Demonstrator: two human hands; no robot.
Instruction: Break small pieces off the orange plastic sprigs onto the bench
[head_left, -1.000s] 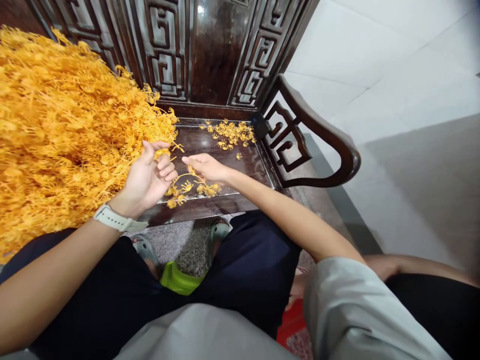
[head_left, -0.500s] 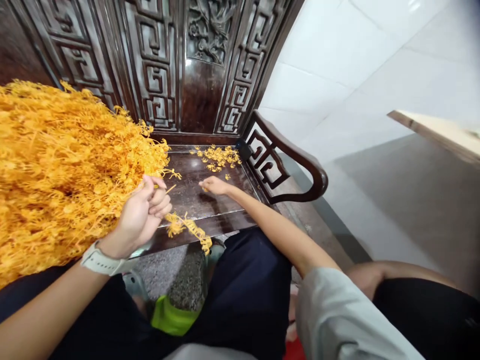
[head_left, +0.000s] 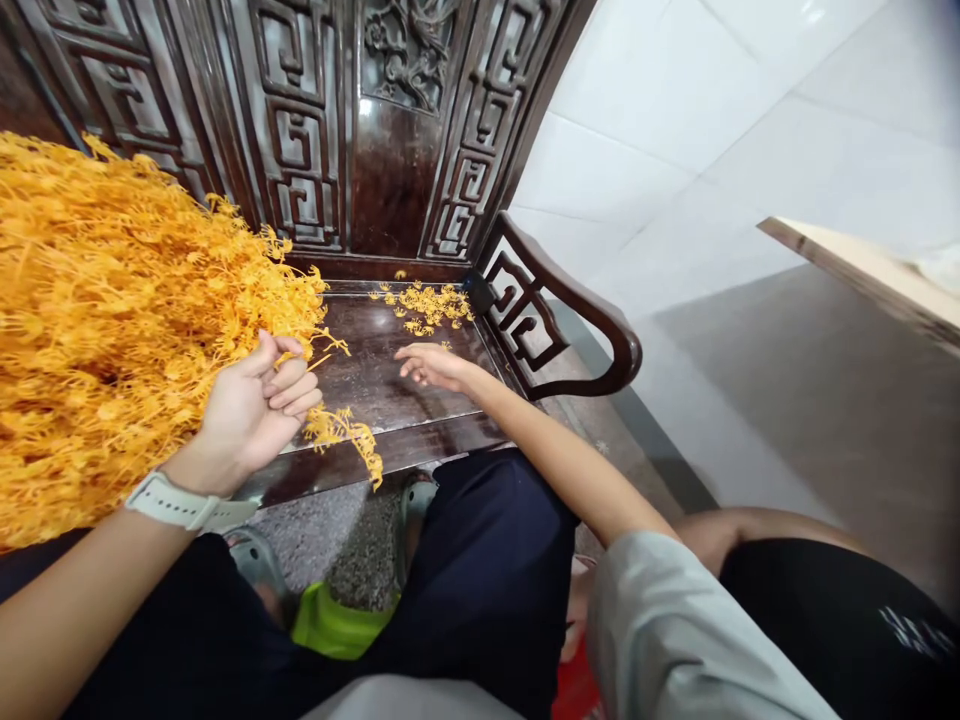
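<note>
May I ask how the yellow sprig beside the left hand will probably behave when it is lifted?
The yellow sprig will probably flop, since it curves downward. It looks light, being thin and open in form. It may shed bits: loose yellow pieces lie near the armrest.

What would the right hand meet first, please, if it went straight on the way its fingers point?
Probably the yellow sprig at the yellow heap's right edge, though depth is unclear.
</note>
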